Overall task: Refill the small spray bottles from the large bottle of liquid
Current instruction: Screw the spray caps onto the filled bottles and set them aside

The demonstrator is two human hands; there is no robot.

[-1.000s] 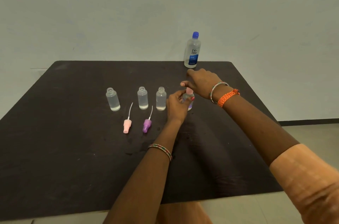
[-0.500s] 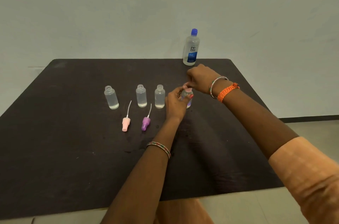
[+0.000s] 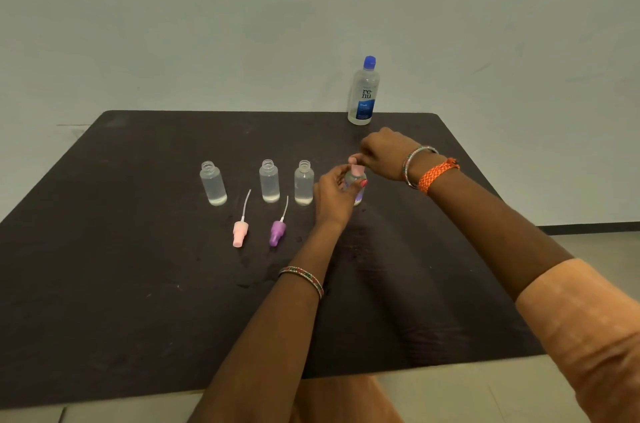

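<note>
Three small clear spray bottles stand uncapped in a row on the dark table [image 3: 104, 284]: left bottle [image 3: 212, 183], middle bottle [image 3: 269, 181], right bottle [image 3: 304, 183], each with a little liquid at the bottom. A fourth small bottle [image 3: 358, 185] stands to their right; my left hand [image 3: 334, 195] grips its body. My right hand [image 3: 381, 154] pinches its pink spray cap [image 3: 356, 168] from above. A pink spray head [image 3: 240, 232] and a purple spray head [image 3: 277, 231], each with a dip tube, lie in front of the row. The large bottle [image 3: 363, 91] with a blue cap stands at the table's far edge.
A plain pale wall rises right behind the table's far edge. Small wet spots mark the tabletop near the spray heads. Floor shows past the near and right table edges.
My right hand closed its fingers over the pink cap on the fourth bottle and turned a little. My left hand stayed around the bottle's body.
</note>
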